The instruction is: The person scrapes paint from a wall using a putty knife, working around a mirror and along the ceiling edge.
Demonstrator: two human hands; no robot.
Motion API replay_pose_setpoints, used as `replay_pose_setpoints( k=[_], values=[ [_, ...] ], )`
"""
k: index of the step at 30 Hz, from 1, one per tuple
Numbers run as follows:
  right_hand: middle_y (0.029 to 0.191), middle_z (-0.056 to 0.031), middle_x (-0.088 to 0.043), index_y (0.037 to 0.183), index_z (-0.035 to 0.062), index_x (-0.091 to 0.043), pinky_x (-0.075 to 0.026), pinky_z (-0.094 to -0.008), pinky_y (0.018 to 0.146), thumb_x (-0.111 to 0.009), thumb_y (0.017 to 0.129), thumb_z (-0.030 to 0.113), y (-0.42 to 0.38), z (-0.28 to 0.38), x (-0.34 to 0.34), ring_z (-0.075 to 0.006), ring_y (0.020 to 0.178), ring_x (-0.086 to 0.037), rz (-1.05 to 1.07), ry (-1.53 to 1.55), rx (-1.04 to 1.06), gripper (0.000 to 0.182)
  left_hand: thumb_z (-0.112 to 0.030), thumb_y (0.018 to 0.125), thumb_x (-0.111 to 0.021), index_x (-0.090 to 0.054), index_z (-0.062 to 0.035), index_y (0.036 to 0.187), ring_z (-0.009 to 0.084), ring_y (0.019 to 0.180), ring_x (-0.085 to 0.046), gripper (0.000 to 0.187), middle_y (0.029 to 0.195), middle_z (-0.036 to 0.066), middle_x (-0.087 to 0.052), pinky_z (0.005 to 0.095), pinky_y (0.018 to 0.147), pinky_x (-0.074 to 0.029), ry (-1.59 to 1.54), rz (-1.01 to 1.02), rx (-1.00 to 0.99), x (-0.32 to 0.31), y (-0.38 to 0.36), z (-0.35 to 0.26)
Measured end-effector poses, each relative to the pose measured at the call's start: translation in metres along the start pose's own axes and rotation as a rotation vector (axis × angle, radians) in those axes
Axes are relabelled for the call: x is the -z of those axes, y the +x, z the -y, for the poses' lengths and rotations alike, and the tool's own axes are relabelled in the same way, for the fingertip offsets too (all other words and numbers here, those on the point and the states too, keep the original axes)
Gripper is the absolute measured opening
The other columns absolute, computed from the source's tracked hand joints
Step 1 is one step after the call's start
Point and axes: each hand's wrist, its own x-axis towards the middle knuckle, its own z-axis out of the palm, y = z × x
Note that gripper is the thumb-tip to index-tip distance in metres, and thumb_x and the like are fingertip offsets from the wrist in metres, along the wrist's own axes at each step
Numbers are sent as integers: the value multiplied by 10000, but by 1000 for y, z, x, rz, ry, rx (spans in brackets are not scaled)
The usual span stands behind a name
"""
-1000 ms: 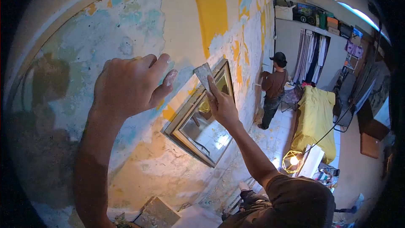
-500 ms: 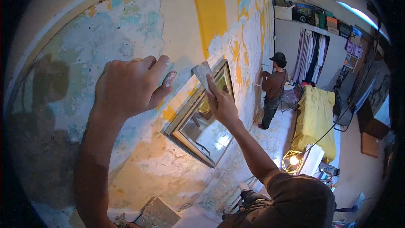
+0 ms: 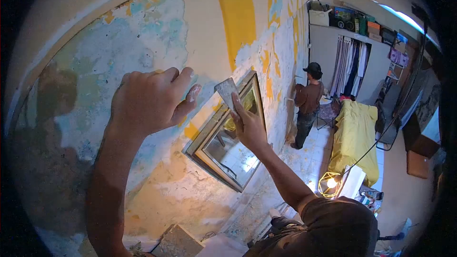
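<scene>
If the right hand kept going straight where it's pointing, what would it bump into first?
Probably the wall. The right hand holds a flat scraper out in front, so its blade would get there first. I can't tell whether it's already touching.

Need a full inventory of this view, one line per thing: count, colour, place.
scraper: one, grey blade, in the right grip
wall: one, cream with yellow, blue and white peeling patches, left and centre
framed glass panel: one, wood-toned frame, against the wall
co-worker: one, dark clothes and cap, far end, by the wall
cabinet: one, grey, back
hanging cloths: several, light and dark, cabinet front
stored items: several, mixed colours, atop the cabinet
cover: one, yellow, right of the co-worker
caged lamp: one, yellow, lit, lower right
left grip: one, bare, dusty thumb, left, before the wall
right grip: one, bare, centre
sleeve: one, dark, bottom right
</scene>
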Motion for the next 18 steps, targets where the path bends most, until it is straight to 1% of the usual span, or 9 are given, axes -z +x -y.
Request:
replay_pose_setpoints(
  k=[2, 4, 7, 11, 13, 14, 16, 18],
  values=[
    [678, -245, -599, 1516, 129, -258, -463, -510, 577, -496, 994, 228, -1, 4, 0, -423, 623, -618, 3, -2, 11, 582, -268, 863, -629, -630, -5, 1015, 289, 619, -650, 304, 754, 115, -636, 397, 548, -516, -19, 3, -7, -1, -1, 0],
    [668, -244, -594, 1513, 120, -257, -456, -518, 569, -481, 1002, 243, -1, 11, 3, -422, 618, -616, 66, -22, -87, 571, -272, 865, -627, -629, -5, 1019, 287, 616, -650, 309, 754, 112, -637, 398, 549, -516, -22, 10, -7, 0, -1, 0],
    [661, -248, -590, 1510, 110, -254, -452, -522, 560, -467, 1008, 252, -3, 16, 2, -423, 601, -610, 23, 19, -67, 564, -277, 868, -625, -626, -3, 1030, 282, 611, -650, 318, 757, 109, -640, 397, 549, -517, -3, 8, -13, -1, -2, 0],
    [643, -251, -583, 1508, 107, -253, -455, -522, 554, -460, 1011, 257, 9, 19, 2, -428, 583, -601, -13, -1, -86, 559, -280, 866, -627, -623, -2, 1046, 277, 608, -651, 332, 767, 114, -646, 393, 549, -518, -2, 16, -17, 1, -2, 0],
    [619, -249, -577, 1506, 104, -253, -463, -523, 539, -449, 1015, 262, 4, 18, 0, -433, 559, -591, -50, -32, -5, 552, -282, 865, -629, -623, -4, 1041, 277, 609, -652, 329, 767, 116, -647, 393, 548, -519, -5, 25, -14, 1, -2, -1],
    [619, -249, -577, 1506, 104, -253, -463, -523, 539, -449, 1015, 262, -1, 18, -3, -433, 559, -591, -51, -29, -1, 552, -283, 863, -632, -624, -6, 1036, 277, 611, -653, 326, 767, 119, -647, 393, 548, -519, -1, 30, -8, 1, -2, 0],
    [598, -244, -568, 1510, 101, -232, -468, -521, 524, -444, 1017, 261, -14, 21, -6, -430, 533, -582, 26, -4, -63, 560, -283, 864, -633, -625, -8, 1029, 279, 612, -654, 320, 763, 120, -646, 393, 547, -519, 3, 26, -5, 0, -1, 0],
    [598, -241, -571, 1514, 103, -215, -474, -519, 523, -437, 1019, 263, -9, 23, -6, -425, 523, -581, 32, -8, -89, 565, -283, 865, -633, -625, -10, 1023, 281, 613, -654, 315, 759, 122, -644, 392, 546, -520, -2, 25, -11, 0, -2, 0]
  ],
)
